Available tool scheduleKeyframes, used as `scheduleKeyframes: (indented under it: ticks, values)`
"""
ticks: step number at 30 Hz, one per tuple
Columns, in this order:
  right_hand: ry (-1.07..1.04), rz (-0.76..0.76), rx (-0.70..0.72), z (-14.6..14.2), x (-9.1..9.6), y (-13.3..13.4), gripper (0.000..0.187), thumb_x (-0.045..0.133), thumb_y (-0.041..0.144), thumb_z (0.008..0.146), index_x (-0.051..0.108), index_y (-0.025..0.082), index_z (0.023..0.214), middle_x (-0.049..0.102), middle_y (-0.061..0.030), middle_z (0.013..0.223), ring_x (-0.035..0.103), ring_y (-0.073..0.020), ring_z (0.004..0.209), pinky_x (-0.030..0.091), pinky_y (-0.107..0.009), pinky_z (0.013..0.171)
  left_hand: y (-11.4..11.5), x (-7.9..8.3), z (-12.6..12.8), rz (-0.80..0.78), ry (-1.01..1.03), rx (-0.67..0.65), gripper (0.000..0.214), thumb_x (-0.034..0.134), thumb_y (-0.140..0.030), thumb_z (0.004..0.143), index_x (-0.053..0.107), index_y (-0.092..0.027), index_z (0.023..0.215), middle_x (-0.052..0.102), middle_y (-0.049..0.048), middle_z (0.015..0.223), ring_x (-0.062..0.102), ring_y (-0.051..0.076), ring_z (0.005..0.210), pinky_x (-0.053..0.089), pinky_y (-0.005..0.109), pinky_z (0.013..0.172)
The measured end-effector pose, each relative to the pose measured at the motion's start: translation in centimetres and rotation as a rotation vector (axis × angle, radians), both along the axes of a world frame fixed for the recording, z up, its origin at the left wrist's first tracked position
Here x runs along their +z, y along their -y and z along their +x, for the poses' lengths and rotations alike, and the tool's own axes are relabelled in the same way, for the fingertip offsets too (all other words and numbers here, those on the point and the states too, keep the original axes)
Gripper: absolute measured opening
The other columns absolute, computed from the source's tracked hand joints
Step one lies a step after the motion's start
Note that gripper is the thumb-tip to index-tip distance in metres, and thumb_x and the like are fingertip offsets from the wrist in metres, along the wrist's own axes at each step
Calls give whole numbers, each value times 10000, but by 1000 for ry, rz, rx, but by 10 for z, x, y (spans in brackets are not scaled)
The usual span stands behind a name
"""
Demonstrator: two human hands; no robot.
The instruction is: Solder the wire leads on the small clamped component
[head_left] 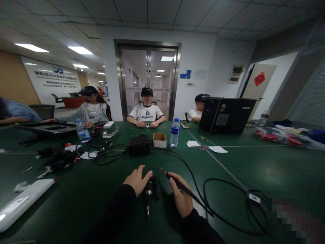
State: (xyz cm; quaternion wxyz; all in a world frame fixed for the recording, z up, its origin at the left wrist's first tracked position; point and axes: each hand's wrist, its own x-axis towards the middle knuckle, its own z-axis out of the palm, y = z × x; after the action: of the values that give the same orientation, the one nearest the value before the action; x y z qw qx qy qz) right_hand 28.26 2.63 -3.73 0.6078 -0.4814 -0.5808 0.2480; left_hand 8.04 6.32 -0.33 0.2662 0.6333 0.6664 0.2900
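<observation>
Head view: on the green counter (106, 217) sits a black box (139, 145). Far behind and left of it, a wall sign (50, 81) reads partly "大数据科技有限公司"; directly behind it, a person's shirt (148, 113) seems to say "STAR WARS". Just right of it, a bottle (175, 133) wears a blue label, illegible. In front of it, the left grip (135, 180) spreads open, thumb touching a dark metal-tipped tool (148, 196); front-right of it, the right grip (181, 196) closes around a soldering iron (188, 192).
</observation>
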Motion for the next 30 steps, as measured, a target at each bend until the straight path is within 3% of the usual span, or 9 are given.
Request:
scheduleKeyframes:
  ticks: [3,6,12,17,23,27,30]
  values:
    - [14,16,-10,2,1,0,268,565,380,864,716,197,988,718,-83,936,673,-223,794,567,-327,655,18,7,16,-18,-69,-8,926,608,-729,592,509,-177,1329,645,230,1111,644,365,930,429,385,813]
    - [28,10,-14,3,0,1,277,565,389,861,715,193,987,717,-84,931,672,-225,802,564,-334,671,30,8,33,-22,-166,-34,1052,669,-689,530,426,-140,1394,584,288,1185,614,414,988,425,421,827]
    - [22,26,-7,1,-2,1,267,570,381,854,710,191,979,718,-83,952,672,-227,825,555,-341,698,35,4,47,-55,-351,-23,900,701,-406,614,381,-136,1411,511,296,1229,612,431,975,450,449,776]
    - [25,24,28,0,-1,4,262,577,368,844,706,187,982,716,-84,974,667,-230,853,548,-346,725,41,9,43,-40,-274,-57,888,744,-263,516,450,-195,1351,545,252,1191,614,445,979,458,461,764]
    - [36,36,12,1,-1,4,259,573,362,843,707,186,977,711,-84,997,661,-228,870,546,-341,724,42,7,46,13,-322,-79,923,738,-458,551,435,-148,1367,518,289,1205,597,486,985,452,528,772]
    - [37,45,19,1,-3,3,261,569,369,850,712,194,980,716,-78,968,665,-225,850,549,-340,723,38,6,45,-31,-337,-78,873,719,-323,572,407,-207,1378,527,243,1220,610,434,998,467,472,773]
    - [24,8,17,2,-4,2,271,574,381,844,714,194,981,712,-83,988,661,-231,864,546,-343,745,36,9,41,-87,-414,-105,878,698,-334,577,367,-258,1387,523,185,1234,617,383,1007,481,416,755]
